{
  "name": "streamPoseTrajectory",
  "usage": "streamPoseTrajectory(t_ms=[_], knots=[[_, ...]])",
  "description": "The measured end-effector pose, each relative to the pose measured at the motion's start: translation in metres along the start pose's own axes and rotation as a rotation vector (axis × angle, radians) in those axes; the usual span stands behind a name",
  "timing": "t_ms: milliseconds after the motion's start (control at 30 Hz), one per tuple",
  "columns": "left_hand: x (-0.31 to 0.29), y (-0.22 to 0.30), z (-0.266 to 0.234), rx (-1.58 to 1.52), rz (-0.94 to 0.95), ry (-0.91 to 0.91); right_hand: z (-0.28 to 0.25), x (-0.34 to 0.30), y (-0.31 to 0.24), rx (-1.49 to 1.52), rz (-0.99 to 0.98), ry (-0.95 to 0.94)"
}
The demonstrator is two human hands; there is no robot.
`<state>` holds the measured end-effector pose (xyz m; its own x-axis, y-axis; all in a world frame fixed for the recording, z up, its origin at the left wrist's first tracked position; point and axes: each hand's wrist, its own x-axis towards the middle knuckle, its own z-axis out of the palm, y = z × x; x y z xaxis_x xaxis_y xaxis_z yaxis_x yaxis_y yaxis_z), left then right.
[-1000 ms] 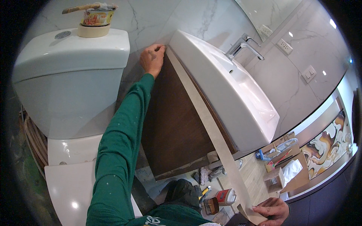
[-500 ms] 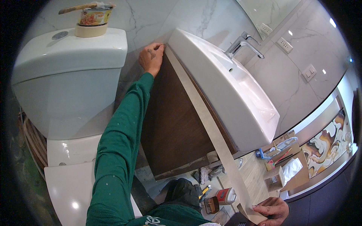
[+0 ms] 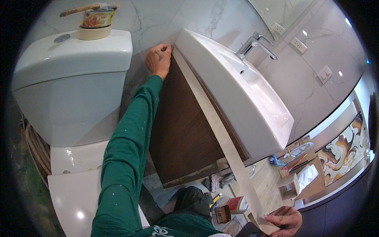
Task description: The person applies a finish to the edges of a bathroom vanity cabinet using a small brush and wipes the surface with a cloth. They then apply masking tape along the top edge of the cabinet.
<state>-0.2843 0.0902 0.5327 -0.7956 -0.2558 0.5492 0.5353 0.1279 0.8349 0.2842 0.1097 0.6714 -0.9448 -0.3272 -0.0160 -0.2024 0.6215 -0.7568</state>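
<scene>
While the left hand presses the top end of the tape strip against the wall beside the basin, the right hand pinches its lower end, stretched taut; most of its length looks not yet stuck along the cabinet edge.

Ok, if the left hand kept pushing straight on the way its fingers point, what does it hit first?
The left hand points up toward the marble wall, pinning the end of the tape strip at the sink corner. Its fingertips look nearly on the wall, so the wall comes first, though depth is unclear.
</scene>
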Motion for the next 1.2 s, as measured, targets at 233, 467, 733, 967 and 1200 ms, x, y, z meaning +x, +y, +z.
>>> streamPoseTrajectory(t_ms=[233,467,733,967,1200], knots=[[0.001,-0.007,0.006,-0.081,0.029,0.013,-0.004,-0.002,0.001,-0.062,0.003,-0.029],[0.000,-0.010,0.006,-0.050,0.033,0.003,-0.003,-0.003,0.000,-0.029,0.016,-0.013],[0.003,-0.011,0.004,-0.037,0.049,-0.021,-0.005,-0.004,0.001,-0.057,0.014,-0.024],[0.003,-0.009,0.004,-0.006,0.055,0.055,-0.003,-0.002,0.005,-0.034,-0.029,0.002],[-0.001,-0.007,0.004,-0.048,0.051,0.044,-0.005,-0.002,0.005,-0.033,-0.027,0.003]])
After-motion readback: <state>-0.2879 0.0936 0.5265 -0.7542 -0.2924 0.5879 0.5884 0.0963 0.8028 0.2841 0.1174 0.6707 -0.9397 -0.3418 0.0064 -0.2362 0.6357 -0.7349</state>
